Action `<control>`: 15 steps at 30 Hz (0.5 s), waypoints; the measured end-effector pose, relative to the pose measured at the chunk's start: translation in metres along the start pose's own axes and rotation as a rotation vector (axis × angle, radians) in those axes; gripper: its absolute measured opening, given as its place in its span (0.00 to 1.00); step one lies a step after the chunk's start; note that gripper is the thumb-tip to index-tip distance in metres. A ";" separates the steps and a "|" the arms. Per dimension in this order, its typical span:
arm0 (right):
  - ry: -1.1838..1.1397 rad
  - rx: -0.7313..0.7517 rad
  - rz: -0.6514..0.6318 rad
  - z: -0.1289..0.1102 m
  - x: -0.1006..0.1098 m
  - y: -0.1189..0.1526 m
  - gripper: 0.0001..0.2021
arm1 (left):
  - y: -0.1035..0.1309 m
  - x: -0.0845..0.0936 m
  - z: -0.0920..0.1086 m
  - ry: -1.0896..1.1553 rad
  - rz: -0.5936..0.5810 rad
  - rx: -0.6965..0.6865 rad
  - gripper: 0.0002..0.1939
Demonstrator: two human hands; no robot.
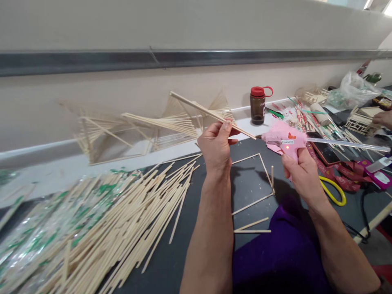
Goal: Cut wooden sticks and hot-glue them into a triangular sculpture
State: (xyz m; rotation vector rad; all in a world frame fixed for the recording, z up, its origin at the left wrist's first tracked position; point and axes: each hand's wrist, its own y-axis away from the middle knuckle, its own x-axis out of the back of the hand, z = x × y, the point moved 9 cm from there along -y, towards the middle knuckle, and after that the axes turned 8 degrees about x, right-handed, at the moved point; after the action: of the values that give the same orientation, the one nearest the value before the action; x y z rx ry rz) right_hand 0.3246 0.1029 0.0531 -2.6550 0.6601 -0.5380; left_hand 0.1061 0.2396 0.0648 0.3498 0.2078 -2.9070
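Observation:
My left hand (218,141) is closed around thin wooden sticks (196,107), held slanting above the table. In my right hand (301,165) is a pink glue gun (284,138), its nozzle close to the lower right end of the sticks; I cannot tell if they touch. A long clear glue stick (346,143) juts from the gun's back, and a small orange light shows on its side. Below my hands, an open frame of sticks (252,204) lies on the dark tabletop. Behind my left hand stands a twisted lattice made of sticks (165,122).
Many loose sticks (143,204) and plastic packets (61,216) cover the left side. A brown bottle with a red lid (257,106) stands by the wall. At right lie a phone (324,149), yellow-handled scissors (335,200), ribbon (343,175) and another person's hand (382,118).

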 end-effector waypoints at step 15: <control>0.096 0.066 -0.001 -0.013 -0.001 0.000 0.09 | -0.001 0.002 0.001 -0.010 0.009 0.028 0.10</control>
State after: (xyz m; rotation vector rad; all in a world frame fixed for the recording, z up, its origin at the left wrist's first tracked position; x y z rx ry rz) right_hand 0.3182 0.1005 0.0637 -2.5816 0.6564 -0.6800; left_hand 0.1034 0.2402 0.0650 0.3397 0.1635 -2.9046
